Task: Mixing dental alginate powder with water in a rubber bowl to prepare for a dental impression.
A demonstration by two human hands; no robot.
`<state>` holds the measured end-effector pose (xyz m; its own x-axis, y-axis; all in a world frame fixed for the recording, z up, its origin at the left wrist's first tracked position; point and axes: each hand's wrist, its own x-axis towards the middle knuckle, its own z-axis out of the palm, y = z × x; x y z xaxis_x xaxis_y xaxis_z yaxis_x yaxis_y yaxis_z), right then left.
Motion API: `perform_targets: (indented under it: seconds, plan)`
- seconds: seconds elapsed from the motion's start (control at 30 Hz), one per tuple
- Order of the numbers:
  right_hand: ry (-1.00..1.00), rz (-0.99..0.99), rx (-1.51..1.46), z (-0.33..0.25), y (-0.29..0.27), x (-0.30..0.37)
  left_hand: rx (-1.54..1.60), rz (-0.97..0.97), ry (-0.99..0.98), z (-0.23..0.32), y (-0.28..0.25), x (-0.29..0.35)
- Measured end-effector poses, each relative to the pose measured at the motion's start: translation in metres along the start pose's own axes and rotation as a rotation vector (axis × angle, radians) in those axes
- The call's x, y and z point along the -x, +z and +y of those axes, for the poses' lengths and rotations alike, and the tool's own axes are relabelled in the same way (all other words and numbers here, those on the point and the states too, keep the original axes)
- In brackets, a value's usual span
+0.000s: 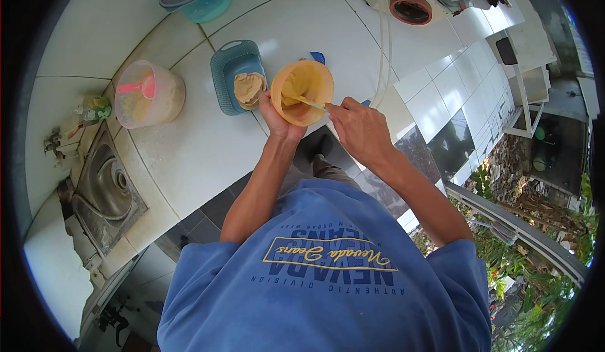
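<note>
My left hand (282, 120) is closed on the near left side of an orange plastic bowl (324, 81), tilted so its mouth shows. Soft yellow batter or paste coats the inside. A thin, pale-handled stirring utensil (310, 103) reaches into the bowl, with my right hand (362, 130) gripping its outer end. What shape its far end has is hidden in the yellow mass. Left of the bowl, a teal plastic basket (222, 78) holds a beige lump of dough (249, 90). A small blue object (318, 57) shows partly behind the bowl.
On the white tiled counter (201, 156), a translucent pink tub (167, 109) holds a pink scoop (148, 87) and pale powder. A lidded teal container (211, 2) stands at the back. A metal sink (113, 182) lies left. A machine with a round red-rimmed opening (411, 9) stands back right.
</note>
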<state>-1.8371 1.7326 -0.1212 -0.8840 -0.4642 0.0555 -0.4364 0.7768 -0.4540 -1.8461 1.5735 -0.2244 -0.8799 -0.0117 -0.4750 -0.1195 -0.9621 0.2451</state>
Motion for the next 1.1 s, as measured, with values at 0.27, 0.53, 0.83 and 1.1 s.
perform_targets:
  seconds: [0.27, 0.53, 0.83, 1.1]
  plan:
    - [-0.242, -0.1, 0.309, -0.003, -0.041, -0.031, 0.045, 0.006, -0.143, 0.024, 0.022, 0.02]
    - [-0.463, -0.127, 0.305, -0.001, -0.056, -0.041, 0.011, -0.092, -0.134, 0.045, 0.04, 0.036]
    - [-0.466, -0.188, 0.232, -0.027, -0.079, -0.04, 0.011, -0.201, -0.191, 0.062, 0.054, 0.06]
    - [-0.57, -0.005, 0.191, -0.035, -0.085, -0.039, -0.026, -0.156, -0.285, 0.067, 0.057, 0.068]
